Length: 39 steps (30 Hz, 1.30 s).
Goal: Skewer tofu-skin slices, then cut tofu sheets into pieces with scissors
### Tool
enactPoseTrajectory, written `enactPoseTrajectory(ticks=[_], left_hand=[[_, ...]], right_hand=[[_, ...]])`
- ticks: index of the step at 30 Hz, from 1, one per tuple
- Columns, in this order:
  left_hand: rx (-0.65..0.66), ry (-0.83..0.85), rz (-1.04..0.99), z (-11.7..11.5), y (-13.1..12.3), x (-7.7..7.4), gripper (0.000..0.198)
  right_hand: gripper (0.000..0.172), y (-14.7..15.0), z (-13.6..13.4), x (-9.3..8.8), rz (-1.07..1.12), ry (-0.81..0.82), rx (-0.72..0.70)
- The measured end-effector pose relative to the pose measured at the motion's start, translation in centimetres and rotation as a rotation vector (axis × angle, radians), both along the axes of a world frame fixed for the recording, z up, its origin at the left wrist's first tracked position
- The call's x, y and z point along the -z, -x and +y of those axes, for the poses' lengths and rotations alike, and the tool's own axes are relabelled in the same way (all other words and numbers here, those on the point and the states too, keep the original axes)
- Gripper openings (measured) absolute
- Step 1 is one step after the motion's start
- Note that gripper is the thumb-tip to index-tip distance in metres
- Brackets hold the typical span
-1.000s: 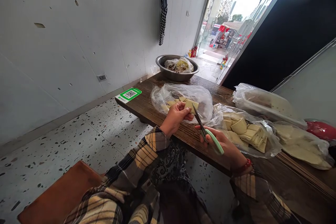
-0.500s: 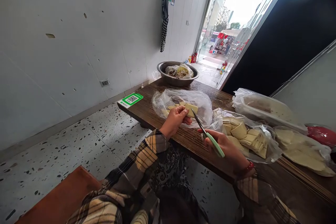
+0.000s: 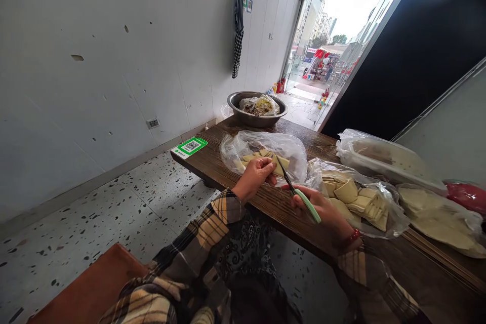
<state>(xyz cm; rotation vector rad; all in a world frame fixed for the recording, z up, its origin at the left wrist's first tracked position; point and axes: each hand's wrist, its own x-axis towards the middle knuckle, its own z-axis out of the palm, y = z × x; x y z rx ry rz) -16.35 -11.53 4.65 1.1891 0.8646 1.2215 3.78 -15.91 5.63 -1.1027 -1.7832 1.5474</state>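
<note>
Head view: my left grip (image 3: 258,174) is pinched closed, thumb against fingers, on a small pale yellow sheet (image 3: 281,164), which sticks out to the right of the fingertips. My right grip (image 3: 322,208) is wrapped around the green handles of a pair of scissors (image 3: 310,207). The dark blades point up and left, overlapping the sheet; whether they bite into it, I cannot tell. The sheet is at the near side of an open clear bag (image 3: 298,148), where more cut pieces (image 3: 261,154) lie just past my left knuckles. Near my right grip, a second bag (image 3: 398,221) holds stacked pale sheets (image 3: 366,203). Further right are a bag of larger flat sheets (image 3: 436,220) and thin sticks (image 3: 444,258), with a plastic-covered tub (image 3: 391,158) behind. All this rests on the dark wooden surface (image 3: 212,169), as do a metal basin (image 3: 258,121) at the far end and a green-and-white code card (image 3: 192,146) at the left corner.
</note>
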Motion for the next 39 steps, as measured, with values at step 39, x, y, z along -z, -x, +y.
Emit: enactPoseTrajectory(ticks=[39], left_hand=[[-0.342,-0.092,0.188,5.3,1.9,0.6,0.049]], right_hand=[[0.039,-3.4,-2.4,5.1,0.487,0.028,0.511]])
